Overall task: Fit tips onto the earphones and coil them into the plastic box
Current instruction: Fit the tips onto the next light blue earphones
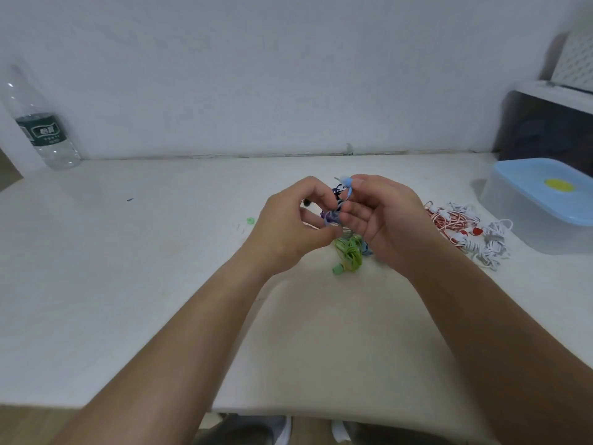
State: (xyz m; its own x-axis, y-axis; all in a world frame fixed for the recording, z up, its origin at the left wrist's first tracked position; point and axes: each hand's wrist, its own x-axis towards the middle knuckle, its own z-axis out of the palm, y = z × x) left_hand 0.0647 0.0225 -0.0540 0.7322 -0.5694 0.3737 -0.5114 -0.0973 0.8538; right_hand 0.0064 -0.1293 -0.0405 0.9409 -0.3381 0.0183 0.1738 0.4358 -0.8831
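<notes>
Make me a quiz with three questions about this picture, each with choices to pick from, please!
1. Where is the water bottle?
A. at the back left, by the wall
B. on the floor
C. on a chair

2. What colour is the lid of the plastic box?
A. red
B. green
C. blue

3. What is the right hand doing?
A. resting flat and empty
B. holding a blue earphone
C. lifting the bottle

Answers:
1 A: the bottle stands far left, against the wall.
2 C: the lid is light blue, with a yellow spot on it.
3 B: its fingers pinch the blue earphone above the table.
</notes>
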